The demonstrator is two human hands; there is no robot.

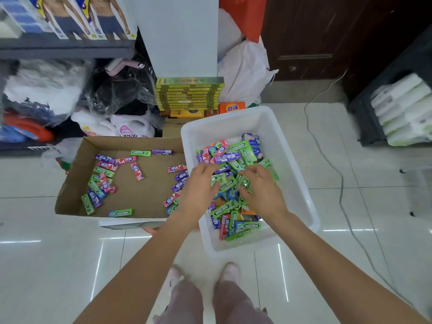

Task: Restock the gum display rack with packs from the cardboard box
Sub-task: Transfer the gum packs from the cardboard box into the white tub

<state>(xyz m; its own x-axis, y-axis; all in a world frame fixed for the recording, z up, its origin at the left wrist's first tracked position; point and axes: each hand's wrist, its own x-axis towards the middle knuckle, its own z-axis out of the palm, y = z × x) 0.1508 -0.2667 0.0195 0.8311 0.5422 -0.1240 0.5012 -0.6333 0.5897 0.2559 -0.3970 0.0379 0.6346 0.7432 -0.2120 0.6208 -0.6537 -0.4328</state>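
Note:
A shallow cardboard box [77, 178] lies on the floor at the left, with several green, purple and pink gum packs [105, 174] scattered in it. To its right stands a white plastic bin [297, 174] holding a heap of gum packs [236, 155], mostly green ones. Both hands are down in that heap. My left hand [198, 190] has its fingers curled over green packs at the pile's left side. My right hand [261, 190] grips green packs in the middle of the pile. No display rack is in view.
Stacked yellow-green flat boxes [189, 94] and an orange box [231, 107] sit behind the bin. Cluttered shelves with bags and detergent bottles [131, 127] fill the left. A black rack of paper rolls [402, 111] stands right; a cable [336, 174] runs across the tiles.

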